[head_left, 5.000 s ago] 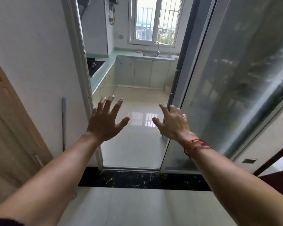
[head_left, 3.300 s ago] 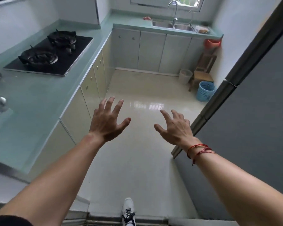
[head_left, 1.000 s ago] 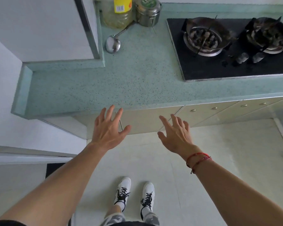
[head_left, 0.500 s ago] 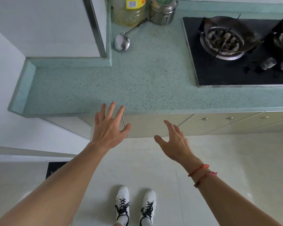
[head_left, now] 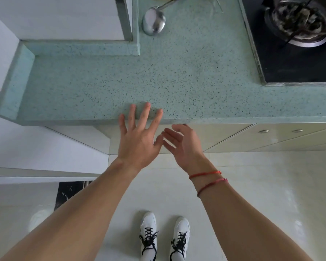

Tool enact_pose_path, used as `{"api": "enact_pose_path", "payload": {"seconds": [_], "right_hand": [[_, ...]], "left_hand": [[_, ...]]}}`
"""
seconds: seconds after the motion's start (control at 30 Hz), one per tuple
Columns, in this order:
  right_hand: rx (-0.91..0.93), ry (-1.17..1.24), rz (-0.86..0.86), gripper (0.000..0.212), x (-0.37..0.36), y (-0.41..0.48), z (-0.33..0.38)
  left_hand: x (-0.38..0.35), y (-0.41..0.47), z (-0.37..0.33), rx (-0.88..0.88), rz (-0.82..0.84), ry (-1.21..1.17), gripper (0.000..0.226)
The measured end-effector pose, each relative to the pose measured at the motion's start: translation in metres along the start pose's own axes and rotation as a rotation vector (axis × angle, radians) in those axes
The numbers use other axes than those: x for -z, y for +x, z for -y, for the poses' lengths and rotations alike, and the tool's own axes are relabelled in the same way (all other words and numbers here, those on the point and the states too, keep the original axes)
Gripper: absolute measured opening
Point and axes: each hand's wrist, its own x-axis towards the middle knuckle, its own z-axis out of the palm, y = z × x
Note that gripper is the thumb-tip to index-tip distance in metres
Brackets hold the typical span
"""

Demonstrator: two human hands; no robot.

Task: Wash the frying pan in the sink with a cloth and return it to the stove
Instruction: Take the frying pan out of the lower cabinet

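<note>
The black stove (head_left: 290,59) is set into the green speckled counter (head_left: 158,78) at the top right, with one burner (head_left: 299,21) showing. No frying pan, sink or cloth is in view. My left hand (head_left: 139,140) is open, fingers spread over the counter's front edge. My right hand (head_left: 183,144) is open just beside it, palm turned left, in front of the cabinet doors below the counter. Both hands hold nothing.
A metal ladle (head_left: 154,21) lies on the counter at the top, by a white wall corner (head_left: 64,17). Cream cabinet doors with round knobs (head_left: 263,131) run below the counter. My white shoes (head_left: 164,236) stand on the pale tiled floor.
The view has shifted left and closer to the counter. Both hands have come forward and nearer each other; my left fingers now reach over the counter edge.
</note>
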Motion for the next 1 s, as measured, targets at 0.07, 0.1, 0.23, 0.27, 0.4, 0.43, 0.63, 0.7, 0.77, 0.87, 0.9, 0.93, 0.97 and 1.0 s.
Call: {"api": "enact_pose_path", "payload": {"seconds": [0.07, 0.1, 0.23, 0.27, 0.4, 0.43, 0.63, 0.7, 0.77, 0.87, 0.9, 0.93, 0.97, 1.0], "right_hand": [[0.002, 0.037, 0.026, 0.006, -0.006, 0.002, -0.003], [0.009, 0.059, 0.034, 0.009, -0.009, 0.004, -0.005], [0.039, 0.212, 0.065, 0.015, -0.014, 0.012, -0.005], [0.039, 0.245, 0.064, 0.016, -0.015, 0.013, -0.004], [0.037, 0.279, 0.012, 0.015, -0.017, 0.016, -0.006], [0.034, 0.279, -0.003, 0.014, -0.018, 0.016, -0.006], [0.024, 0.242, -0.020, 0.013, -0.012, 0.007, -0.009], [0.023, 0.218, -0.012, 0.011, -0.006, -0.001, -0.013], [0.012, 0.179, 0.006, 0.010, 0.002, -0.010, -0.019], [0.002, 0.123, -0.007, 0.012, 0.019, -0.028, -0.028], [0.003, 0.099, -0.018, 0.011, 0.025, -0.034, -0.031], [0.004, 0.078, -0.025, 0.010, 0.031, -0.040, -0.034], [0.003, 0.058, -0.031, 0.013, 0.038, -0.047, -0.037], [-0.001, 0.038, -0.039, 0.017, 0.045, -0.053, -0.039]], "left_hand": [[-0.002, 0.000, 0.001, -0.002, -0.011, -0.002, 0.066], [-0.003, 0.000, 0.001, 0.002, -0.014, 0.003, 0.067], [-0.006, 0.000, 0.000, 0.005, -0.029, 0.024, 0.067], [-0.006, 0.000, 0.000, 0.003, -0.033, 0.027, 0.066], [-0.007, 0.001, 0.000, 0.017, -0.047, 0.021, 0.062], [-0.007, 0.001, 0.000, 0.015, -0.045, 0.025, 0.062], [-0.006, 0.001, -0.001, 0.007, -0.040, 0.054, 0.061], [-0.005, 0.001, -0.002, 0.004, -0.031, 0.049, 0.062], [-0.004, 0.002, -0.002, 0.006, -0.026, 0.039, 0.063], [-0.002, 0.001, -0.003, 0.009, -0.004, 0.044, 0.063], [-0.002, 0.001, -0.003, 0.007, 0.010, 0.048, 0.063], [0.000, 0.002, -0.004, 0.007, 0.021, 0.054, 0.063], [0.001, 0.002, -0.004, 0.009, 0.032, 0.060, 0.064], [0.002, 0.002, -0.005, 0.011, 0.044, 0.062, 0.064]]}}
